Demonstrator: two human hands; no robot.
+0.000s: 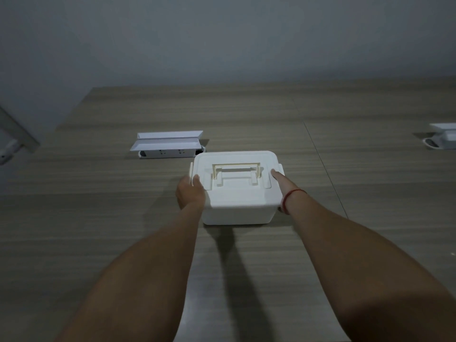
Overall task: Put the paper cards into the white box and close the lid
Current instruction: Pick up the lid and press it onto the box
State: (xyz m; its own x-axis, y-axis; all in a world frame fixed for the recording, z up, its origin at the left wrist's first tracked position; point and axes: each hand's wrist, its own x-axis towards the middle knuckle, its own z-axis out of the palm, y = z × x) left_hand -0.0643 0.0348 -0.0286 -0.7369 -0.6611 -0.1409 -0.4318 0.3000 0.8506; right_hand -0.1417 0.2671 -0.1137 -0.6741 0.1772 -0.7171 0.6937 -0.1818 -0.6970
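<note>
1. White box (237, 211): sitting on the tabletop (320, 243) near the middle, slightly toward the near side; no paper cards showing anywhere in view, so whether they are inside cannot be told.
2. Lid (235, 178): lying flat over the box, its handle (236, 167) folded down on top; side latches (267, 177) appearing at the left and right edges, though whether they are snapped cannot be told.
3. Left hand (190, 193): wrapping the box's left side, thumb pressing on the lid's edge.
4. Right hand (281, 186): clasping the right side likewise, thumb resting by the right latch; a red cord (291, 197) circling the wrist.
5. Step in hand: judging by the grip, the lid is being seated or latched, the closing stage.
6. Next move: calling for even downward pressure on both latches, then releasing.
7. Surroundings: a white socket unit (167, 144) lying far left of the box; another (441, 138) showing at the far right edge.
</note>
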